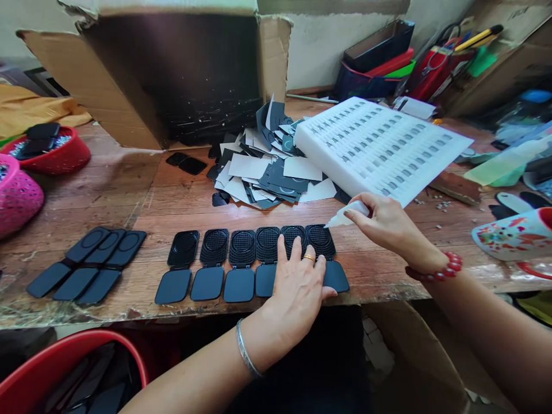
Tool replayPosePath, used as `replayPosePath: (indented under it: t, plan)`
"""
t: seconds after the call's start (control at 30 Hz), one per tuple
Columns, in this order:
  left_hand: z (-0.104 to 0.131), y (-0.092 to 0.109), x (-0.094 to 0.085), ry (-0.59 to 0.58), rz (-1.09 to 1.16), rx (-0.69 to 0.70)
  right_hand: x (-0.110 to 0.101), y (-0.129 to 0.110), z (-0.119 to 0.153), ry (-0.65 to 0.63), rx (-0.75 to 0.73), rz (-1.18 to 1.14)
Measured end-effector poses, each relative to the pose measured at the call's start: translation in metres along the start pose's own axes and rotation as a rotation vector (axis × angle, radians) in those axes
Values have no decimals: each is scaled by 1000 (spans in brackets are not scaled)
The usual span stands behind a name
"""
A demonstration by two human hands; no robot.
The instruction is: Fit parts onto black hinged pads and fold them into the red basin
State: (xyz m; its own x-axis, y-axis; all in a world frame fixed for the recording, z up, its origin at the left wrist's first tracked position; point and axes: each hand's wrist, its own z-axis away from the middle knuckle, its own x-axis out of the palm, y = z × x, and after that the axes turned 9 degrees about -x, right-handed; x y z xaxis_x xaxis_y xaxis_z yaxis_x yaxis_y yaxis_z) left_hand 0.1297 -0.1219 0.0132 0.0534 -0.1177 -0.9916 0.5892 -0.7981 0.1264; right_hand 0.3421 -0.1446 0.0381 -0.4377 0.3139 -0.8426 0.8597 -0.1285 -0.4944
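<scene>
My right hand (382, 221) grips a small white glue bottle (350, 215), its nozzle pointing down-left at the top edge of the rightmost black hinged case (319, 240). Several such cases lie unfolded in a row near the table's front edge; their upper halves carry a grid and ring pattern, their lower halves are smooth. Fingers spread, my left hand (299, 282) rests flat over the cases at the row's right end and partly hides them. On the left, a second group of black hinged cases (92, 261) lies open with smooth faces and rings.
Behind the row rises a loose pile of grey and white cards (263, 167). A white foam tray (379, 144) with rows of small pieces leans beside it. A mug (509, 234) lies at right. Red baskets (71, 152) stand at left, and a red tub (107, 339) sits below the edge.
</scene>
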Motion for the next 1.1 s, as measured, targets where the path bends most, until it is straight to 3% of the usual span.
replayPosePath:
  t: [0.3, 0.53, 0.8, 0.93, 1.0, 1.1]
  plan:
    - [0, -1, 2, -10, 20, 4, -7, -20, 15, -118, -110, 57]
    - [-1, 1, -2, -33, 30, -4, 15, -36, 4, -39, -197, 44]
    - [0, 0, 0, -35, 26, -2, 15, -22, -13, -2, -206, 127]
    - [-1, 0, 1, -19, 22, -1, 5, -9, -6, -13, -6, -64]
    - [-1, 0, 3, -20, 19, 2, 1, 0, 2, 17, 185, -345]
    - [-2, -1, 7, -16, 38, 5, -3, 14, 19, 164, 451, -844]
